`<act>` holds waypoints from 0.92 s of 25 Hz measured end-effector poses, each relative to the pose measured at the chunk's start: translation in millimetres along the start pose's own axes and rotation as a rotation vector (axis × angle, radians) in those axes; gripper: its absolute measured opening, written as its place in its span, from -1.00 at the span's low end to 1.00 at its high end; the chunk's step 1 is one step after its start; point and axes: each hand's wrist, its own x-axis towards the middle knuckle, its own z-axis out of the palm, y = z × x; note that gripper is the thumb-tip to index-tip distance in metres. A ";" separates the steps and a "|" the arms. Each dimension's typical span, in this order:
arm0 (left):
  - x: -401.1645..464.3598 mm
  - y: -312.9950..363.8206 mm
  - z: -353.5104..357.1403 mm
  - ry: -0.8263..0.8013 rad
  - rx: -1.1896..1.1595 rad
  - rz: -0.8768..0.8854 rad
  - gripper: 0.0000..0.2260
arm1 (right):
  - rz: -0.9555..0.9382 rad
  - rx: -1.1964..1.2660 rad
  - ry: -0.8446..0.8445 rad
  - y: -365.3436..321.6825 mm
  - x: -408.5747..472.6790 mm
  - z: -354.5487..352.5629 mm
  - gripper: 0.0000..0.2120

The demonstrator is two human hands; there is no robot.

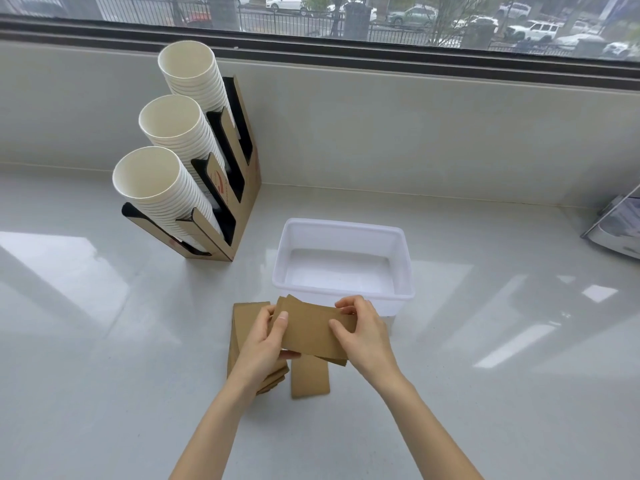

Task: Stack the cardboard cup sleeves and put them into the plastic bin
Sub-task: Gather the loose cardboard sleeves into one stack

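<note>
My fingers (282, 322) are closed on a stack of flattened cardboard sleeves (308, 332), and in the head view I see both hands pinching it from opposite ends: the left hand (265, 344) has its thumb across the stack's top face at the left end with the other fingers tucked beneath, and the right hand (363, 336) clamps the right end, thumb on top and fingertips curled over the far edge. The stack is lifted off the counter (104, 341), slightly tilted, just in front of the plastic bin (405, 258), its far corner close to the bin's near rim. I cannot tell whether it touches the rim. The bin is white, translucent, and holds nothing I can see. More sleeves lie on the counter in front of the bin: a loose pile (239, 336) under my left hand and wrist, and a single sleeve (310, 377) lying flat below the held stack. To the left of the bin and farther back stands a cardboard cup holder (242, 202) with three slanted stacks of white paper cups (152, 181). Behind the bin runs a window (346, 15)
</note>
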 end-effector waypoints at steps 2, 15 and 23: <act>-1.2 -0.9 2.2 -0.001 0.005 0.021 -0.93 | -0.053 -0.043 0.018 -1.8 0.6 5.8 -0.84; 0.6 3.8 -37.4 0.275 -0.024 0.085 -0.84 | 0.298 -0.399 -0.199 42.7 -18.1 52.1 -0.44; -1.6 3.9 -40.8 0.299 -0.003 0.074 -0.84 | 0.373 -0.629 -0.133 35.8 -18.0 71.4 -0.38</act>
